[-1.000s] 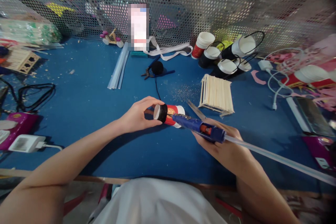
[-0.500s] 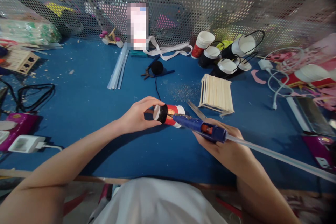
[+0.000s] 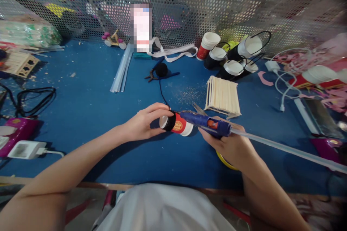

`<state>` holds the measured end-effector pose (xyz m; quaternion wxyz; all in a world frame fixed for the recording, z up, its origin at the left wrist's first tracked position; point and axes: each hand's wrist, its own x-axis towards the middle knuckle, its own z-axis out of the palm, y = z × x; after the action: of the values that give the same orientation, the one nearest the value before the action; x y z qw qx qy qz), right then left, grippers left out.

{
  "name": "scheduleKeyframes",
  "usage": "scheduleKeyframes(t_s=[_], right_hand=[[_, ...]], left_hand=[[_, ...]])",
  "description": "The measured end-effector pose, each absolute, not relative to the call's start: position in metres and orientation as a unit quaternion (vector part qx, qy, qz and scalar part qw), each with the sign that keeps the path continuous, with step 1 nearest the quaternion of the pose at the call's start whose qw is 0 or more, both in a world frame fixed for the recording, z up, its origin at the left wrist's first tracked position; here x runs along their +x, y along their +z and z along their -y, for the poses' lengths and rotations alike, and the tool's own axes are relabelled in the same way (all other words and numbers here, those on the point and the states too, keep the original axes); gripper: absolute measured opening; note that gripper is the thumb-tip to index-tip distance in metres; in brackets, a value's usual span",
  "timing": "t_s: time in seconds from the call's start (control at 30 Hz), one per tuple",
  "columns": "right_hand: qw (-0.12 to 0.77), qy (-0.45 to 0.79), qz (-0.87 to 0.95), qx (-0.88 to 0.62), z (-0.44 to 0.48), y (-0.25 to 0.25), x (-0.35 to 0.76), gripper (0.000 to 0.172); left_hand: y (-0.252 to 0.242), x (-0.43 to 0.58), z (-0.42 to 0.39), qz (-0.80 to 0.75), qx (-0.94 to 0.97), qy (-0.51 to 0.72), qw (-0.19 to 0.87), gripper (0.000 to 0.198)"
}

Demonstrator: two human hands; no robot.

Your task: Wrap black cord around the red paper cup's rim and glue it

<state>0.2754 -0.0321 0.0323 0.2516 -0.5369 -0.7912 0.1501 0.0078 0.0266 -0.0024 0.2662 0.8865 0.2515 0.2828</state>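
Note:
My left hand (image 3: 145,122) grips the black-wrapped end of a red and white paper cup (image 3: 182,124) that lies on its side. Black cord covers that end, and a strand runs back to a ball of black cord (image 3: 161,69). In my right hand (image 3: 230,142) is a blue hot glue gun (image 3: 206,122), with a long clear glue stick (image 3: 287,148) coming out of its rear. The gun's nozzle is close to the cord at the upper side of the cup; whether it touches I cannot tell. Scissors (image 3: 199,109) lie partly under my right hand, a yellow handle showing below.
Pliers (image 3: 152,75) lie beside the cord ball, and clear glue sticks (image 3: 121,70) to their left. A wooden stick model (image 3: 222,95) sits beyond my right hand. Several black-wrapped cups (image 3: 215,57) stand at the back right. A perforated metal screen (image 3: 179,3) closes the back.
The cup has turned a little in my left hand, showing more of its red side. The glue gun's nozzle has shifted up to the cup's upper edge. The scissors' yellow handle has come into view.

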Motion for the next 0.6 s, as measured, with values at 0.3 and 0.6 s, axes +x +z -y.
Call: scheduleKeyframes(t_s=[0.3, 0.6], right_hand=[[0.249, 0.152, 0.795, -0.532, 0.0327, 0.0353, 0.2756, 0.016], [0.248, 0.156, 0.800, -0.524, 0.0344, 0.0367, 0.2770, 0.016]], left_hand=[[-0.0036, 0.0076, -0.0267, -0.244, 0.894, 0.279, 0.253, 0.035], [-0.0036, 0.0075, -0.0265, -0.247, 0.895, 0.279, 0.246, 0.034]])
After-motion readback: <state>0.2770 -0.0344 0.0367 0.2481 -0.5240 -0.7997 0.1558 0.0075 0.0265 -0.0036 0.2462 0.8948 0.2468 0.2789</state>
